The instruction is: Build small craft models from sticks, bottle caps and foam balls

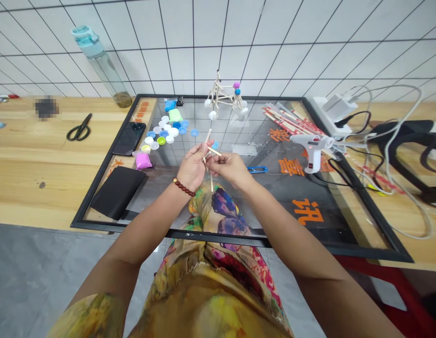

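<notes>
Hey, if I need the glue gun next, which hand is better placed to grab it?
Probably your right hand: it's nearer the white glue gun, while your left hand would have to reach past it. Both are at the sticks.

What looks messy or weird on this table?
The white cables look messiest: they loop in a tangle at the right, with black cords among them, near the glue gun. Small white specks also dot the framed glass; I can't tell what they are.
</notes>
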The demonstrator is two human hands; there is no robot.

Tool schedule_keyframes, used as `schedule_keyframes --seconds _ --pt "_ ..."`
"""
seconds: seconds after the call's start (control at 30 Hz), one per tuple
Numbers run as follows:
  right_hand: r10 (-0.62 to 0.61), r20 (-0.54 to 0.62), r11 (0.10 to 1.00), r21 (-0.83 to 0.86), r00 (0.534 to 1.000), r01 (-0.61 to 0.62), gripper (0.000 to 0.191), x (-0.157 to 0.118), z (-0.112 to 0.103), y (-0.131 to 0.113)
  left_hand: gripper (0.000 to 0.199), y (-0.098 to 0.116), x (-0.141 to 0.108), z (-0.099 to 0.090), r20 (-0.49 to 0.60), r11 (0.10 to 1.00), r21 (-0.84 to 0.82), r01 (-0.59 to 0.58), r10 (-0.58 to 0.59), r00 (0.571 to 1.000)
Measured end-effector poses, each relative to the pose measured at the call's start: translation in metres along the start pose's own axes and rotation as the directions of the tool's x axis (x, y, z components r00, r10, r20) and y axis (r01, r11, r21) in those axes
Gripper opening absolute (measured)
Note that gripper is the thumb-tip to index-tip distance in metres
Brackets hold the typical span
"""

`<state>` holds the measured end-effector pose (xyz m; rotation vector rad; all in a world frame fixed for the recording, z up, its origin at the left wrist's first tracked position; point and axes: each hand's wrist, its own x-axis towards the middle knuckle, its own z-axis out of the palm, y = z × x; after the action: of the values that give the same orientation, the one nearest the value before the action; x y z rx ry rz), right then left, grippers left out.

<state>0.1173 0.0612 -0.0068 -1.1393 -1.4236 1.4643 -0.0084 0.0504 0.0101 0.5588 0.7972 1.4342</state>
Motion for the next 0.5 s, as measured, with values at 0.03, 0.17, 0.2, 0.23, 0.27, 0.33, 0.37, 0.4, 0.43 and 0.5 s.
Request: schedule_keyframes --seconds 0.03,0.17,0.2,0.23,0.27,0.33,0.37,0.4,0.43,0.5 --pt "0.016 -0.011 1.0 0.016 1.0 -0.016 0.027 0.0 -0.001 0.0 0.009 0.0 0.0 0.0 -0.015 1.0 -0.019 -0.005 0.004 1.0" --pt "0.045 -0.033 0.993 0.113 0.998 -0.041 0.026 0.001 0.004 0.002 0.018 -0.001 0.003 0.001 -0.094 0.997 -0.071 0.016 -0.022 0.995" --pt "0.045 -0.038 0.99 0.137 0.998 -0.039 0.027 0.001 0.006 0.002 0.018 -0.001 0.004 0.001 -0.103 0.997 -0.068 0.02 -0.027 0.994" --pt "0.046 -0.046 0.987 0.155 0.998 -0.039 0.028 0.001 0.008 0.003 0.018 -0.001 0.005 0.0 -0.106 0.998 -0.064 0.023 -0.03 0.994" --pt "0.05 -0.054 0.985 0.165 0.997 -0.04 0.031 0.002 0.009 0.004 0.017 -0.002 0.005 0.0 -0.102 0.998 -0.065 0.026 -0.033 0.994" --pt "0.041 -0.072 0.99 0.134 0.997 -0.031 0.036 0.003 0.007 0.006 0.015 -0.002 0.006 -0.002 -0.081 0.996 -0.083 0.035 -0.042 0.996" --pt "0.009 -0.092 0.996 0.087 0.996 -0.001 0.038 0.004 0.005 0.006 0.013 -0.002 0.006 -0.003 -0.069 0.995 -0.091 0.038 -0.044 0.997" --pt "-0.042 -0.122 0.998 0.031 0.992 0.046 0.04 0.004 0.001 0.007 0.012 -0.002 0.006 -0.004 -0.061 0.995 -0.092 0.037 -0.042 0.997" --pt "-0.103 -0.159 0.995 -0.015 0.982 0.102 0.041 0.004 -0.003 0.006 0.011 -0.002 0.005 -0.004 -0.064 0.996 -0.083 0.031 -0.036 0.997" --pt "-0.206 -0.216 0.979 -0.033 0.955 0.203 0.045 0.005 -0.011 0.004 0.014 -0.002 0.003 -0.004 -0.099 0.999 -0.041 0.006 -0.01 0.995"
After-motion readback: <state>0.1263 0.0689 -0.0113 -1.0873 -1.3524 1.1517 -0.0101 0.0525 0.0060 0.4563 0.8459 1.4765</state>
